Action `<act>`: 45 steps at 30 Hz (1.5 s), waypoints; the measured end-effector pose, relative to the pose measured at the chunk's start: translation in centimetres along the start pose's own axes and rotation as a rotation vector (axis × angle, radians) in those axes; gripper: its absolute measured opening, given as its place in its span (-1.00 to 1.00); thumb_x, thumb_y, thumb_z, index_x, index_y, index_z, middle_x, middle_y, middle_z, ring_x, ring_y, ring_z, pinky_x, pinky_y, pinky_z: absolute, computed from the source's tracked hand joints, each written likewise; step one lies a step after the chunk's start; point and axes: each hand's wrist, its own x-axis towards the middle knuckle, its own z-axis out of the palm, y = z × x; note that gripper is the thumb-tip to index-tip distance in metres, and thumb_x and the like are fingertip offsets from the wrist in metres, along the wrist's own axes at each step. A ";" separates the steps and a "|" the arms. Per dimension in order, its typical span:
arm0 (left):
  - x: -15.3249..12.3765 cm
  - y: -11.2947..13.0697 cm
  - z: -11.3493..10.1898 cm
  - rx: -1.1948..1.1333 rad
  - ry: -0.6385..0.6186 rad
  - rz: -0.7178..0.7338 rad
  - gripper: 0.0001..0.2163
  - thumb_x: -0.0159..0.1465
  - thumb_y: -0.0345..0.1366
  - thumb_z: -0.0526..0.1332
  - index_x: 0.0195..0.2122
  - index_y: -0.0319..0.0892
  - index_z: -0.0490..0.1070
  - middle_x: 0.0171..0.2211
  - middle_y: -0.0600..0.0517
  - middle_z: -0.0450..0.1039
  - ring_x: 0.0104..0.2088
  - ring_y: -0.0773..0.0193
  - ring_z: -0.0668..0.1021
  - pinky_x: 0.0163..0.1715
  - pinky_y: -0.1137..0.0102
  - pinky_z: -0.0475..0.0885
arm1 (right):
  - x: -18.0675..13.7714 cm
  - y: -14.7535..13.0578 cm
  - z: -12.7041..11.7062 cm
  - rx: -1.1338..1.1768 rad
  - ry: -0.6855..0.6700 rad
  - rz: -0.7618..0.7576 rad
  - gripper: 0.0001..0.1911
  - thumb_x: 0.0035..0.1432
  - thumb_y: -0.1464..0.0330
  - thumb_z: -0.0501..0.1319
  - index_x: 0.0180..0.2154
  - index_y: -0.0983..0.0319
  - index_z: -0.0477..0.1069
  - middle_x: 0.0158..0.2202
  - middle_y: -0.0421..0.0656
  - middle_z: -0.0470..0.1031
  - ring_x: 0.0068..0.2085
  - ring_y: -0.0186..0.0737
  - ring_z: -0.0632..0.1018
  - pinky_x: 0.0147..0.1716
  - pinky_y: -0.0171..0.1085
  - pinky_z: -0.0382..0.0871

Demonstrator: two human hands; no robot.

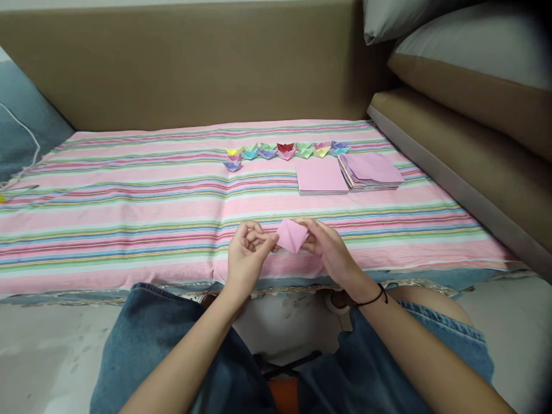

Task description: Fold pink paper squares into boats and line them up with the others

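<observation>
Just below the frame's centre, the grip of the left hand [246, 253] pinched the left corner of the folded pink origami paper [291, 236] while that of the right hand [326, 244] held its right side, and keeping the layers aligned under even pressure seemed best for crisp creases.

Some fingers [307, 246] of the right hand [330, 244] are partly hidden behind the pink folded paper [291, 234], whose underside is out of sight. The near paper boats [286, 155] partly cover the far paper boats [285, 147]. Sheets in the right paper stack [373, 168] are too thin to count. Picture edges cut off the cushions [470, 63] at right, both forearms [185, 351] nearest, and a yellow object [2, 198] at left, too small to identify.
</observation>
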 end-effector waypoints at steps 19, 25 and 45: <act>-1.1 -0.7 1.3 0.013 -0.025 -0.015 -0.72 0.10 -0.34 0.30 -0.38 -0.13 0.12 -0.58 0.21 0.33 -0.55 0.46 0.43 -0.46 0.53 0.33 | -1.1 1.1 1.2 -0.073 0.083 -0.081 -0.76 -0.06 0.22 0.33 -0.54 0.27 0.47 -0.64 -0.22 0.41 -0.59 -0.32 0.41 -0.57 -0.31 0.32; -0.2 -0.1 0.3 0.046 -0.220 -0.052 -0.71 0.09 -0.35 0.30 -0.31 -0.11 0.14 -0.38 0.14 0.36 -0.49 0.47 0.41 -0.47 0.53 0.33 | -0.7 0.2 0.4 -0.140 -0.018 -0.057 -0.73 -0.11 0.21 0.35 -0.60 0.28 0.45 -0.67 -0.22 0.40 -0.62 -0.34 0.39 -0.61 -0.32 0.28; 0.1 0.6 -0.4 0.236 -0.236 -0.068 -0.77 0.06 -0.34 0.30 -0.21 -0.15 0.54 -0.44 0.03 0.48 -0.51 0.37 0.46 -0.44 0.44 0.43 | -0.2 0.5 -0.1 -0.155 -0.096 0.029 -0.67 -0.06 0.15 0.32 -0.59 0.28 0.41 -0.64 -0.20 0.47 -0.60 -0.34 0.46 -0.59 -0.36 0.33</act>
